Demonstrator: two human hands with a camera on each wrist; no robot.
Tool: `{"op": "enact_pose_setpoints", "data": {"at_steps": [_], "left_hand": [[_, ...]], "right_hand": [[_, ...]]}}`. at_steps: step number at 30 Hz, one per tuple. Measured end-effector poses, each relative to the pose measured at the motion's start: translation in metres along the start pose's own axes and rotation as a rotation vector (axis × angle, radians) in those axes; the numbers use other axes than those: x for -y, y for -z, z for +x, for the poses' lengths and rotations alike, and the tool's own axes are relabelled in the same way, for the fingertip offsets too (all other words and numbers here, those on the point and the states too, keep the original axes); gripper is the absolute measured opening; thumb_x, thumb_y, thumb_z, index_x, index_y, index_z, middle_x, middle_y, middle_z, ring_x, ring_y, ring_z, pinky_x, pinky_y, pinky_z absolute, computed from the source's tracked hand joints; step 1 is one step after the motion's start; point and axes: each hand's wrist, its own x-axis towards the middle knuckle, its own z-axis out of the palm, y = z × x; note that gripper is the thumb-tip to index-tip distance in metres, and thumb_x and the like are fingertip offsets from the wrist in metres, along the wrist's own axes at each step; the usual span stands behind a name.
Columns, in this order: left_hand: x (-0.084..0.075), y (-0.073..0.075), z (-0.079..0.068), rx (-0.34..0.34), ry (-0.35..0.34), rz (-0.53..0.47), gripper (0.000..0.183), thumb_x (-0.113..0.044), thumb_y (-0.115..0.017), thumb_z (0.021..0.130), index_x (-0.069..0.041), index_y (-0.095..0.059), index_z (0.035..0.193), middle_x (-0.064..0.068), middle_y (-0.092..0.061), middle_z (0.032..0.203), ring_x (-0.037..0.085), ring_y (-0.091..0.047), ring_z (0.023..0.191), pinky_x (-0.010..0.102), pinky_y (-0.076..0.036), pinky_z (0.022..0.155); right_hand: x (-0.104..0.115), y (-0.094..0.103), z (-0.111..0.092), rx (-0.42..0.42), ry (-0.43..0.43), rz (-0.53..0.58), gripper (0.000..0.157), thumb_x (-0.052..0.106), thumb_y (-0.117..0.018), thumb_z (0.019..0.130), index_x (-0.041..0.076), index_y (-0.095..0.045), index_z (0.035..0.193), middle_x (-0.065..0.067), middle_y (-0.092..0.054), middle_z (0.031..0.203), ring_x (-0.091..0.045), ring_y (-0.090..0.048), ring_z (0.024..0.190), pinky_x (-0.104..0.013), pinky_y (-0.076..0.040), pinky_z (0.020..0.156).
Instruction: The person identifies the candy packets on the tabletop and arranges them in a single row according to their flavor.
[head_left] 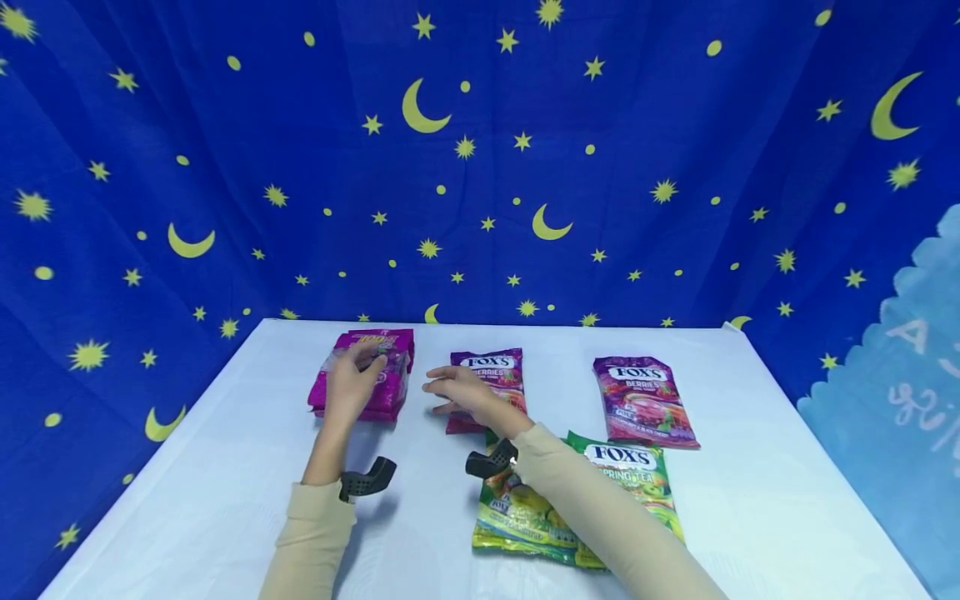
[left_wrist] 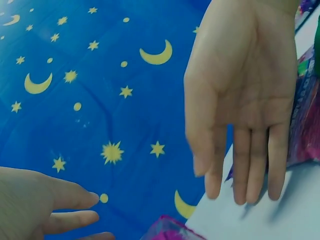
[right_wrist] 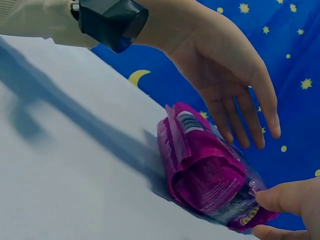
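My left hand (head_left: pixel 352 385) is over a stack of magenta candy bags (head_left: pixel 390 398) at the left of the table. In the right wrist view, the left hand (right_wrist: pixel 225 75) hangs with loose, extended fingers, tips close to the magenta bag (right_wrist: pixel 205 175). My right hand (head_left: pixel 465 390) is beside and partly over a purple Fox's Berries bag (head_left: pixel 498 367) in the middle. Its fingers point left, nothing held, and the left wrist view shows its bare palm (left_wrist: pixel 245 90). Thumb and finger of the right hand (right_wrist: pixel 290 205) overlap the magenta bag's end in the right wrist view.
Another purple Fox's Berries bag (head_left: pixel 647 404) lies to the right. Green-yellow Fox's Spring Tea bags (head_left: pixel 525 525) lie nearer, partly under my right forearm in view. A white table (head_left: pixel 765 500) meets a blue star-and-moon curtain (head_left: pixel 487 183) behind. Each wrist wears a black camera mount (head_left: pixel 367 479).
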Motion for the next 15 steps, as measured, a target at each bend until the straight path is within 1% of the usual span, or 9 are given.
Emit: {"op": "enact_pose_setpoints", "data": {"at_steps": [4,8,10,15], "left_hand": [[-0.001,-0.009,-0.001,0.031,-0.017,-0.004,0.039,-0.011,-0.058,0.095,0.006,-0.054,0.131,0.027,-0.058,0.124,0.039,-0.055,0.115,0.048,-0.045,0.097],[-0.003,-0.015,-0.003,0.059,-0.015,0.017,0.039,-0.014,-0.059,0.096,0.003,-0.055,0.131,0.025,-0.059,0.124,0.038,-0.057,0.114,0.049,-0.044,0.097],[-0.003,-0.016,-0.004,0.066,-0.018,0.023,0.039,-0.015,-0.059,0.095,0.003,-0.056,0.13,0.025,-0.06,0.124,0.038,-0.057,0.114,0.05,-0.043,0.097],[-0.005,-0.02,-0.004,0.071,-0.019,0.014,0.039,-0.015,-0.06,0.095,0.002,-0.057,0.129,0.023,-0.061,0.122,0.036,-0.057,0.113,0.047,-0.043,0.098]], "right_hand": [[-0.001,0.0,0.0,-0.003,-0.001,-0.011,0.045,0.007,-0.063,0.091,-0.009,-0.05,0.131,-0.02,-0.053,0.131,-0.034,-0.048,0.125,-0.039,-0.054,0.086],[-0.002,0.002,0.0,0.003,-0.001,-0.023,0.047,0.008,-0.064,0.09,-0.009,-0.05,0.132,-0.019,-0.054,0.13,-0.033,-0.052,0.122,-0.039,-0.054,0.086],[-0.002,0.004,0.0,0.002,-0.007,-0.027,0.048,0.009,-0.064,0.091,-0.009,-0.049,0.133,-0.019,-0.053,0.131,-0.032,-0.052,0.121,-0.039,-0.054,0.086],[-0.004,0.009,0.001,-0.018,-0.008,-0.034,0.049,0.01,-0.065,0.091,-0.009,-0.049,0.133,-0.02,-0.052,0.132,-0.034,-0.052,0.12,-0.039,-0.053,0.086]]}}
